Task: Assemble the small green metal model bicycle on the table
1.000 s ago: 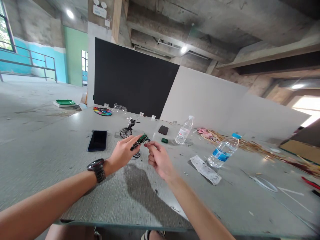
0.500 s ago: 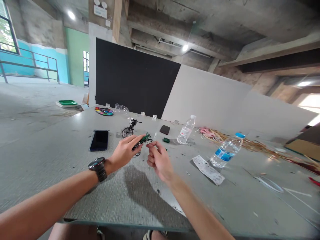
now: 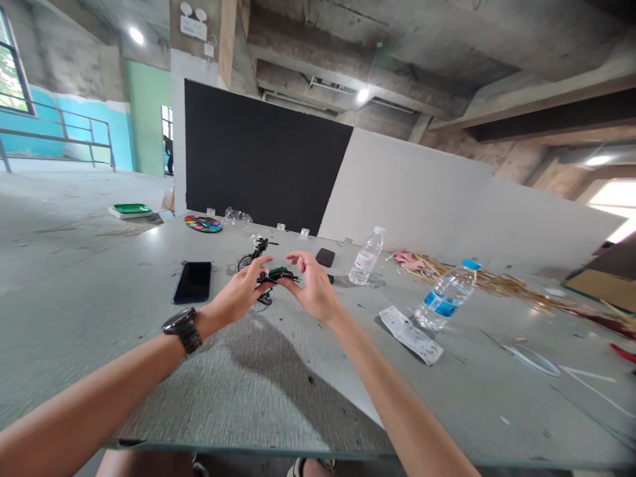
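Between my two hands, a little above the table, is a green and black model bicycle part (image 3: pixel 279 273) with a small spoked wheel (image 3: pixel 265 298) hanging below it. My left hand (image 3: pixel 238 290) is closed on its left end, thumb under and fingers above. At the other end, my right hand (image 3: pixel 317 289) grips with the thumb beneath, its forefinger raised clear of the part. Just behind my left hand stands a black model bicycle front section (image 3: pixel 258 249) with handlebar and wheel, partly covered by my fingers. A small green piece (image 3: pixel 331 279) shows beside my right hand.
A phone (image 3: pixel 193 282) lies left of my hands, a dark flat case (image 3: pixel 325 257) behind them. Two water bottles (image 3: pixel 366 257) (image 3: pixel 444 298) and a printed paper strip (image 3: pixel 411 336) are on the right. A paint palette (image 3: pixel 203 224) sits near the black-and-white panel (image 3: pixel 263 156).
The green part has turned from slanted to nearly level. My right hand has shifted from a tight pinch at its end to a wider hold with fingers raised. The view has moved slightly.
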`<state>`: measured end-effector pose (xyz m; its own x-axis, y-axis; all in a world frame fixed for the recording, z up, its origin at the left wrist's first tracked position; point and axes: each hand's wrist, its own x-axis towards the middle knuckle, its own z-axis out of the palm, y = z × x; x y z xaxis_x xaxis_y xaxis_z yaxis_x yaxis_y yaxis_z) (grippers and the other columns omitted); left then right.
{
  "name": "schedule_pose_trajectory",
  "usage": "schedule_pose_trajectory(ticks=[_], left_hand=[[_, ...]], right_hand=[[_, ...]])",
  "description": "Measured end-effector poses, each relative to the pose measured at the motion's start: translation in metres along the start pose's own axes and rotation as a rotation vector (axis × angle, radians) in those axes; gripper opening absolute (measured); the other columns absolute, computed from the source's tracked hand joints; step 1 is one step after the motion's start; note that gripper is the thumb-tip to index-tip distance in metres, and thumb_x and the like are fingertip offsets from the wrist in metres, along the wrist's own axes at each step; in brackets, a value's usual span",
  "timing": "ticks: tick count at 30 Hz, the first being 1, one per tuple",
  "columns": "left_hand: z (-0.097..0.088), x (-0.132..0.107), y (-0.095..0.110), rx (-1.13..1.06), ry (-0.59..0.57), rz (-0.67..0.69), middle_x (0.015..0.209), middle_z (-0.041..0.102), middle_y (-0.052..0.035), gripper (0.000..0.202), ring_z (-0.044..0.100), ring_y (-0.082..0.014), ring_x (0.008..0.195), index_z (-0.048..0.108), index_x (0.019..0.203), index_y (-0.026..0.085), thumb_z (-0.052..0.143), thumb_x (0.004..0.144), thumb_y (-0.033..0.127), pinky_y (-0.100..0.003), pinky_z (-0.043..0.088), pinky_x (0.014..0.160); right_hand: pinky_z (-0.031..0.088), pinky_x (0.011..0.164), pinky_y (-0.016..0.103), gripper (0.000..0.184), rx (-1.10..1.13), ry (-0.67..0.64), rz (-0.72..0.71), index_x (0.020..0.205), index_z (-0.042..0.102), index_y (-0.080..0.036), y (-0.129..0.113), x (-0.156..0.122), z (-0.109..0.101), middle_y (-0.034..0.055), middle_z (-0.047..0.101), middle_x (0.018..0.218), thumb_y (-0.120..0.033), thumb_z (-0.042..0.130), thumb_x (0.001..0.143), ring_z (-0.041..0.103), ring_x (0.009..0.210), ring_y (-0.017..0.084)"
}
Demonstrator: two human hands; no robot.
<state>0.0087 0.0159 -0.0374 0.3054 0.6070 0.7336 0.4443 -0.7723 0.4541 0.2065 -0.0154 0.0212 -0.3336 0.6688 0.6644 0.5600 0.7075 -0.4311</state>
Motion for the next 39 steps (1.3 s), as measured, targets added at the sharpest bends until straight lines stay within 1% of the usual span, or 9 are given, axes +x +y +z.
schedule_pose_trajectory(ticks=[3, 7, 10, 13, 17, 21, 26, 34, 39], left_hand=[[0.001, -0.001, -0.002, 0.025, -0.005, 0.024, 0.115, 0.072, -0.0098, 0.053, 0.068, -0.0239, 0.111, 0.036, 0.141, 0.022, 0.061, 0.094, 0.025, -0.040, 0.054, 0.092], [-0.003, 0.003, -0.006, 0.150, 0.140, 0.017, 0.124, 0.067, -0.0123, 0.056, 0.063, -0.0278, 0.116, 0.042, 0.136, 0.022, 0.068, 0.089, 0.038, -0.047, 0.050, 0.099], [-0.004, 0.004, -0.015, 0.207, 0.290, -0.089, 0.121, 0.066, -0.0136, 0.041, 0.063, -0.0289, 0.113, 0.051, 0.128, 0.020, 0.059, 0.094, 0.043, -0.048, 0.050, 0.097], [0.002, 0.002, -0.028, 0.117, 0.212, -0.181, 0.123, 0.065, -0.0154, 0.044, 0.068, -0.0270, 0.105, 0.053, 0.127, 0.018, 0.057, 0.094, 0.047, -0.047, 0.054, 0.093], [0.017, -0.004, -0.042, -0.055, 0.045, -0.235, 0.126, 0.066, -0.0210, 0.056, 0.068, -0.0306, 0.111, 0.052, 0.132, 0.015, 0.069, 0.086, 0.043, -0.048, 0.057, 0.090], [0.022, -0.007, -0.045, -0.201, -0.040, -0.213, 0.104, 0.075, -0.0135, 0.050, 0.074, -0.0249, 0.094, 0.058, 0.128, 0.018, 0.073, 0.083, 0.032, -0.044, 0.061, 0.085], [0.018, -0.007, -0.042, -0.117, 0.028, -0.243, 0.079, 0.074, -0.0064, 0.040, 0.070, -0.0205, 0.068, 0.070, 0.108, 0.015, 0.078, 0.076, 0.037, -0.036, 0.061, 0.064], [0.018, -0.008, -0.043, -0.130, -0.069, -0.395, 0.090, 0.076, -0.0070, 0.038, 0.071, -0.0240, 0.079, 0.069, 0.096, 0.017, 0.081, 0.071, 0.041, -0.038, 0.058, 0.077], [0.019, -0.007, -0.042, -0.188, -0.013, -0.422, 0.107, 0.073, -0.0115, 0.047, 0.071, -0.0235, 0.086, 0.063, 0.116, 0.016, 0.074, 0.077, 0.038, -0.037, 0.058, 0.077]], right_hand=[[0.046, 0.079, 0.035, 0.029, 0.095, -0.065, 0.038, 0.080, 0.028, -0.026, 0.006, 0.002, 0.009, 0.0062, 0.067, 0.103, -0.033, 0.054, 0.093, 0.063, 0.089, 0.020], [0.050, 0.081, 0.036, 0.031, 0.168, 0.192, 0.165, 0.081, 0.029, -0.026, 0.029, -0.006, 0.018, 0.0079, 0.067, 0.103, -0.038, 0.056, 0.091, 0.064, 0.090, 0.019], [0.052, 0.076, 0.034, 0.039, 0.226, 0.364, 0.306, 0.081, 0.030, -0.026, 0.051, -0.011, 0.015, 0.0078, 0.066, 0.101, -0.045, 0.064, 0.084, 0.065, 0.090, 0.019], [0.054, 0.070, 0.033, 0.048, 0.362, 0.467, 0.482, 0.080, 0.029, -0.027, 0.069, -0.018, 0.011, 0.0040, 0.065, 0.094, -0.048, 0.072, 0.075, 0.064, 0.082, 0.018], [0.056, 0.062, 0.032, 0.055, 0.621, 0.553, 0.654, 0.079, 0.033, -0.026, 0.079, -0.025, 0.012, -0.0001, 0.061, 0.088, -0.047, 0.082, 0.063, 0.063, 0.080, 0.018], [0.057, 0.061, 0.031, 0.057, 0.731, 0.543, 0.732, 0.077, 0.037, -0.025, 0.076, -0.028, 0.018, -0.0022, 0.058, 0.083, -0.042, 0.087, 0.056, 0.062, 0.080, 0.017], [0.058, 0.061, 0.032, 0.053, 0.734, 0.522, 0.747, 0.077, 0.037, -0.025, 0.072, -0.030, 0.025, -0.0021, 0.058, 0.084, -0.036, 0.086, 0.060, 0.063, 0.081, 0.017], [0.059, 0.064, 0.032, 0.054, 0.686, 0.496, 0.762, 0.076, 0.035, -0.026, 0.078, -0.032, 0.029, -0.0021, 0.058, 0.085, -0.036, 0.086, 0.059, 0.064, 0.085, 0.019], [0.061, 0.065, 0.034, 0.053, 0.695, 0.464, 0.711, 0.077, 0.036, -0.027, 0.075, -0.032, 0.029, -0.0002, 0.060, 0.090, -0.038, 0.085, 0.061, 0.064, 0.086, 0.020]])
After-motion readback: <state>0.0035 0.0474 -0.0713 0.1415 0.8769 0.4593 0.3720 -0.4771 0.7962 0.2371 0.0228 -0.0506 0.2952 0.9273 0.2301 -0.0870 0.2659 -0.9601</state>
